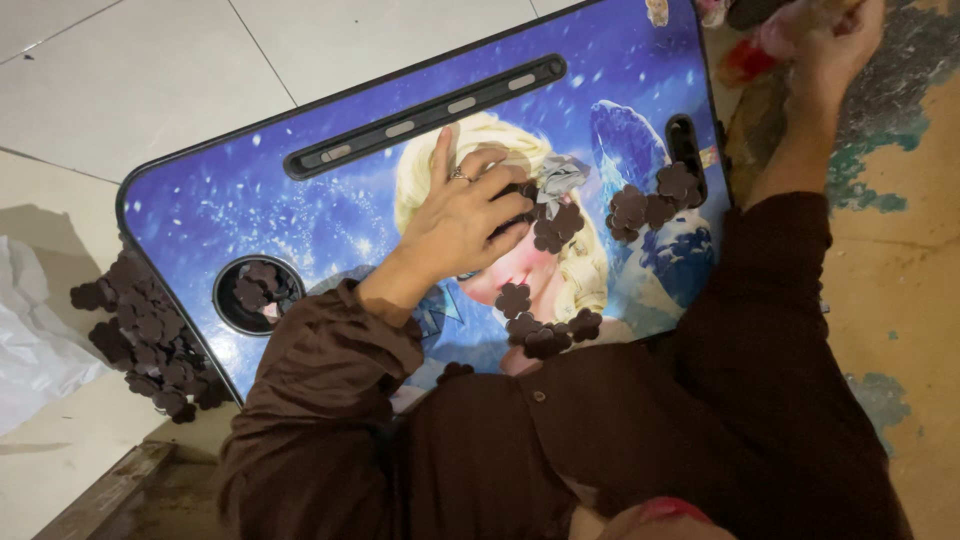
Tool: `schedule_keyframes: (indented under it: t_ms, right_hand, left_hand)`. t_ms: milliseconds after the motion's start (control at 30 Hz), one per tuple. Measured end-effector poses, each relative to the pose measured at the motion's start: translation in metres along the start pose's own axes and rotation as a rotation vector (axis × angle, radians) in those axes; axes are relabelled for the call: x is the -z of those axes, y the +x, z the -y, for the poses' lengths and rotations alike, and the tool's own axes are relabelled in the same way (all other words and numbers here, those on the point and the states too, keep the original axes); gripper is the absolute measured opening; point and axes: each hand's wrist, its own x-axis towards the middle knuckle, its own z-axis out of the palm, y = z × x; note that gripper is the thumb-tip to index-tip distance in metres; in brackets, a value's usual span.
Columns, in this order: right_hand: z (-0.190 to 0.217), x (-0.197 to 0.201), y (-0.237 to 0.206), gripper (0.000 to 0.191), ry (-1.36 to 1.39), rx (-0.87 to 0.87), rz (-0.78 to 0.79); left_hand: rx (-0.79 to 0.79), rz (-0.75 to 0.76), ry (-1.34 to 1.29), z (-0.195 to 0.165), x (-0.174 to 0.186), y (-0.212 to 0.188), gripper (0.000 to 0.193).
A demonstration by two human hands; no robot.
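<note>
Head view: left hand (462, 215) lies flat, fingers spread, on brown foam flowers (553, 228) at its three o'clock, while right hand (828, 45) grips something indistinct, well apart at one o'clock.

Dark brown flower-shaped cutouts (548, 228) beneath the left hand (462, 215) lie on a blue, snow-speckled lap table (240, 200) with black rim; sleeves (330, 400) are brown.
</note>
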Motion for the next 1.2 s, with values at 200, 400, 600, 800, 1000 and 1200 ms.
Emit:
schedule_keyframes:
  t_ms: [200,400,600,800,1000,1200]
  right_hand:
    - [-0.005,0.013,-0.014,0.050,-0.497,-0.086,-0.182]
    - [-0.008,0.025,-0.018,0.055,-0.423,-0.242,-0.200]
    - [-0.008,0.034,-0.008,0.067,-0.599,-0.302,-0.253]
    - [0.009,0.033,-0.019,0.070,-0.450,-0.431,-0.296]
    - [0.038,0.022,-0.033,0.064,-0.354,-0.366,-0.321]
    - [0.051,0.018,-0.033,0.065,-0.548,-0.232,-0.260]
  left_hand:
    - [-0.002,-0.007,0.005,-0.009,-0.005,0.003,0.018]
    - [0.013,0.017,0.007,-0.016,-0.011,0.018,0.020]
    - [0.006,0.007,0.005,-0.017,-0.009,0.027,0.019]
    - [0.014,-0.001,-0.013,-0.028,0.000,0.018,0.017]
    - [0.012,0.007,-0.004,-0.038,0.013,0.002,0.016]
    - [0.019,0.008,-0.013,-0.041,0.020,0.001,0.016]
